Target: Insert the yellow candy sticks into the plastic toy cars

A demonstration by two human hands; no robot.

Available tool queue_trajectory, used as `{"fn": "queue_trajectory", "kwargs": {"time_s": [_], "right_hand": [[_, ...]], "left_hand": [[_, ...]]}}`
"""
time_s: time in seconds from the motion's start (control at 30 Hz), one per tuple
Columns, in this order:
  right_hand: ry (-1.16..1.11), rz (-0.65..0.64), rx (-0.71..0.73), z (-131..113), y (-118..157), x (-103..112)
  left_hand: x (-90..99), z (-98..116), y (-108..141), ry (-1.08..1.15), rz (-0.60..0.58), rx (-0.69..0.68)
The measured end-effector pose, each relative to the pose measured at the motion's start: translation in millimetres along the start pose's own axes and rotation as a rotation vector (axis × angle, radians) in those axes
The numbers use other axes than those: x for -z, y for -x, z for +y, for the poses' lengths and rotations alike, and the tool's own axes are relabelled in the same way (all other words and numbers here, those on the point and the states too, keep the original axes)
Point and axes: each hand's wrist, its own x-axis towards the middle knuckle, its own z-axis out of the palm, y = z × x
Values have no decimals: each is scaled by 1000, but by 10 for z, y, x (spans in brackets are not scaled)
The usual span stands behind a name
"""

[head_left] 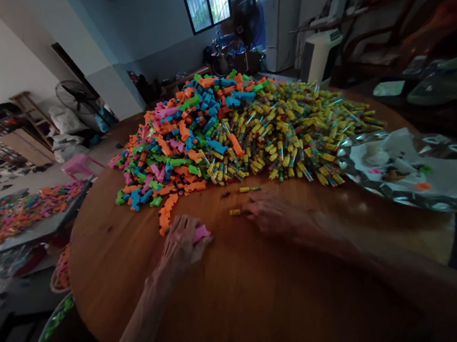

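My left hand (185, 240) is closed around a pink plastic piece (202, 233) at the near side of the round wooden table (246, 284). Just beyond it lie orange pieces (167, 212). My right hand (267, 211) has its fingertips at a small yellow tube (235, 212), pinched or touched at its right end. Another yellow tube (250, 189) rests a little farther away. Behind both hands rises a heap of orange, blue, green and pink pieces (172, 145), joined on the right by a heap of yellow wrapped tubes (287, 133).
A shiny silver tray (436, 199) with white paper and scraps stands at the table's right edge. On the left, a lower table (47, 228) bears more coloured pieces, near a pink stool (81, 165). Fans and a window are in the background.
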Motion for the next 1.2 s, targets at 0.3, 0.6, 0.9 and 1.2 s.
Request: {"fn": "queue_trajectory", "kwargs": {"time_s": [0.3,0.6,0.9,1.2], "right_hand": [[28,-192,21,-421,-147,78],[-124,-140,143,-584,-77,51],[-133,-66,182,-536,-64,-105],[-173,-21,178,-526,-71,-143]], "left_hand": [[-96,131,121,145,-33,67],[-23,125,279,235,-66,21],[-37,134,252,228,-67,33],[-8,133,226,212,-50,-8]]}}
